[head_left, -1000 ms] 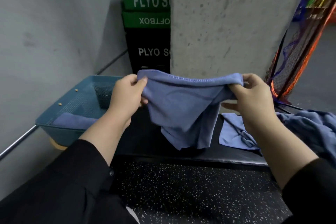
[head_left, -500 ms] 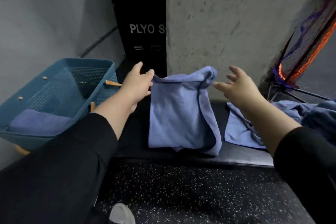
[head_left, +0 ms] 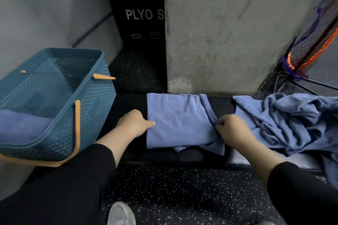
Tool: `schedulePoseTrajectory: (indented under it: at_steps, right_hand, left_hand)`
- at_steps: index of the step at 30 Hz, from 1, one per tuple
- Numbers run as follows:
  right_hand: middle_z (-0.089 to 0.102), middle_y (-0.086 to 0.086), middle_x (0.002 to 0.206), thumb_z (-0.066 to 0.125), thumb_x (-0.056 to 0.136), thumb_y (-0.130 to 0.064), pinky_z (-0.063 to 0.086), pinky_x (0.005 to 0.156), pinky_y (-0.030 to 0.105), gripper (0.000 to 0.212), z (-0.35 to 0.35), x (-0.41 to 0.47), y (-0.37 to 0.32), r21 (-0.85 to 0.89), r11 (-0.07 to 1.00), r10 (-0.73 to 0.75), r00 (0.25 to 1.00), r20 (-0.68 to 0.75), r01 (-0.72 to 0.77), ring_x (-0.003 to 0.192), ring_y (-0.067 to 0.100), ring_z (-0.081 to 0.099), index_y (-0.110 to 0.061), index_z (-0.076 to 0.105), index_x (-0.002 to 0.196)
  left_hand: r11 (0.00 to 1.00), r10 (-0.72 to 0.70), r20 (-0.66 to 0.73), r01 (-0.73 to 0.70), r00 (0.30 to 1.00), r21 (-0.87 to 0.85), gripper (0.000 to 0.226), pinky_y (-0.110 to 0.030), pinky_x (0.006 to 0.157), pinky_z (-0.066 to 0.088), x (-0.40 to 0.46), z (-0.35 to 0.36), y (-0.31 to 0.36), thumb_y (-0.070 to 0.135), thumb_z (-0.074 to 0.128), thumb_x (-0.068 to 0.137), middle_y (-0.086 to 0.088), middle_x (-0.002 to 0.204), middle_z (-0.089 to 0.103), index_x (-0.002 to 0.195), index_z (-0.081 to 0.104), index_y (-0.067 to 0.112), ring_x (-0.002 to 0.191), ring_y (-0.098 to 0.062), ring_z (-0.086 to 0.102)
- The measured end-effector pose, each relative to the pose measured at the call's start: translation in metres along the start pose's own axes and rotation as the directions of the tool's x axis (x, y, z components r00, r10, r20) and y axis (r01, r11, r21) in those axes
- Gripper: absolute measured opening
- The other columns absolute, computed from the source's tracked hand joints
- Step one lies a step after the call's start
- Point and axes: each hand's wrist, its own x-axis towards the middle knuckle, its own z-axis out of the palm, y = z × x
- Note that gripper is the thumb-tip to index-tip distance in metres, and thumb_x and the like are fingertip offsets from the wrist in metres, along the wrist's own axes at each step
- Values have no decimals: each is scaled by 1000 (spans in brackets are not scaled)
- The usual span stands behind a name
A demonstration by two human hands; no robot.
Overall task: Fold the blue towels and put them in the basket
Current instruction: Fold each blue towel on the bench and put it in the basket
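- On the black padded bench point(head_left: 128, 102), at its middle, the right hand point(head_left: 233, 129) has its fingers curled and pinching a bunched fold at the right edge of the blue towel point(head_left: 175, 120).
- The left hand point(head_left: 134, 124) lies at the towel's left edge, fingers curled under the palm, thumb tip on the cloth; whether it grips the edge or only presses on it cannot be told.
- The blue towel lies flat on the bench between the two hands, folded to a rough rectangle. Its far edge reaches the foot of the concrete pillar point(head_left: 228, 33); a loose flap hangs over the bench's near edge at the lower right.
- Both forearms are bare, with black sleeves point(head_left: 87, 179) pushed up toward the elbows.
- To the right, apart from the folded towel, a crumpled heap of blue towels point(head_left: 289, 120) rests on the bench.
- To the left, the teal basket point(head_left: 95, 107) with orange handles stands beside the bench. One folded blue towel point(head_left: 20, 126) lies inside it.
- Behind the bench, a black plyo box point(head_left: 139, 14) stands next to the pillar.
- A grey shoe point(head_left: 121, 213) shows on the speckled floor point(head_left: 182, 188).
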Motion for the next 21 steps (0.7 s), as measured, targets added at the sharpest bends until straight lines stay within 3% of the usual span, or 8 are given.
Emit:
schedulePoseTrajectory:
  at_steps: [3,5,7,9,10,15,18,21]
  right_hand:
    - [56,7,65,58,91,-17,33,54,34,19,-9,9,1,132,991,-14,995,-98,27,70,30,55,-9,58,73]
    - [63,11,72,58,90,-27,45,64,36,22,-18,16,-6,405,913,8,991,-134,47,72,30,59,-8,64,79]
    - [62,8,70,57,87,-36,47,66,40,27,-30,19,-14,732,681,86,992,-94,10,68,26,57,-12,67,81]
    - [54,8,70,58,94,-33,44,65,38,23,-44,20,-16,900,434,112,994,-7,-43,66,21,50,-13,68,88]
    - [54,11,73,61,95,-30,45,67,39,22,-49,20,-16,917,389,96,994,54,-87,67,22,52,-8,67,95]
    - [69,14,84,58,93,-3,54,83,41,11,-33,-1,-21,763,578,-9,933,359,-288,74,24,67,-7,68,97]
    - [68,16,81,53,93,1,56,82,39,19,-22,1,-25,779,553,56,946,320,-297,73,24,67,-1,67,104]
    - [68,6,81,57,88,-7,52,75,35,23,-14,3,-28,489,871,-22,993,119,-40,75,23,64,-12,65,109]
  left_hand:
    - [976,65,59,-52,996,-210,27,-27,55,33,2,3,-3,28,70,83,-3,61,50,70,59,7,59,-20,45]
    - [891,159,-30,-157,987,-426,24,-31,61,36,1,5,0,21,63,88,-5,68,54,75,62,1,67,-19,47]
    - [660,114,-198,-224,973,-717,26,-34,73,49,2,-3,10,29,56,96,-4,85,69,85,67,9,80,-20,61]
    - [338,60,-150,-161,987,-927,27,-43,87,57,2,-16,18,38,51,102,-5,103,74,100,68,17,98,-22,70]
    - [274,97,-91,-115,991,-955,27,-44,88,57,2,-18,19,39,50,103,-3,105,75,106,67,18,98,-21,71]
    - [684,283,64,-155,957,-713,14,-37,79,52,-14,7,19,22,59,100,-2,73,67,94,67,11,69,-16,66]
    - [744,201,-106,-222,974,-630,16,-36,75,55,-1,10,20,19,58,95,-3,74,68,90,72,13,72,-23,67]
    - [842,472,-259,-518,843,-152,24,-42,91,51,-1,23,22,35,63,91,1,110,65,112,70,26,103,-22,61]
